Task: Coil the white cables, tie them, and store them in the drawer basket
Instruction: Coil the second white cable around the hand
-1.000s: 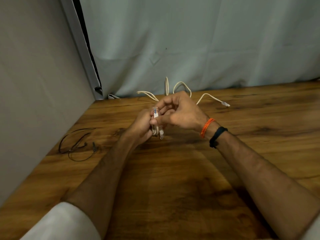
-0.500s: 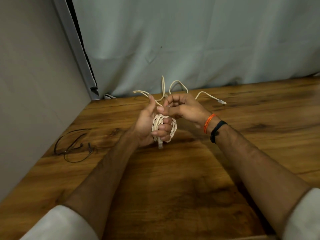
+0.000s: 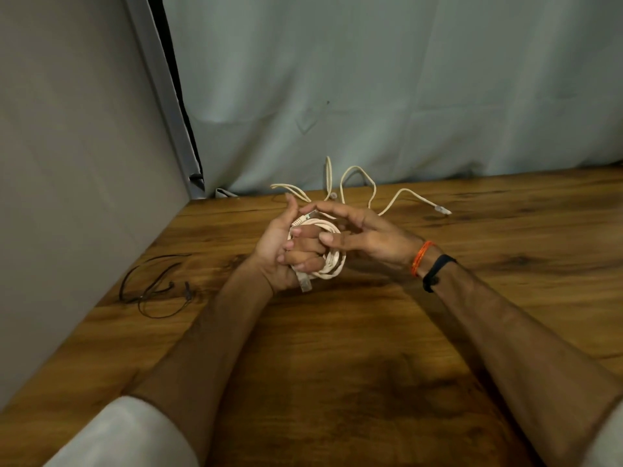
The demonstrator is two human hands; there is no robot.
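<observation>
My left hand [image 3: 279, 251] grips a coiled white cable [image 3: 332, 264] above the middle of the wooden table, its fingers curled through the loops. One clear plug hangs below the hand and another sticks up by the thumb. My right hand [image 3: 364, 230] pinches the cable end near the top of the coil, index finger stretched toward the left thumb. A second white cable [image 3: 371, 190] lies loose on the table behind my hands, its plug [image 3: 442, 209] pointing right. No drawer basket is in view.
A thin black wire [image 3: 158, 288] lies in loops near the table's left edge by the grey wall. A pale curtain hangs behind the table [image 3: 371, 365]. An orange thread and a black band circle my right wrist.
The coil has turned in my left hand so its loops now show. My right hand's fingers have uncurled and slid to the top of the coil.
</observation>
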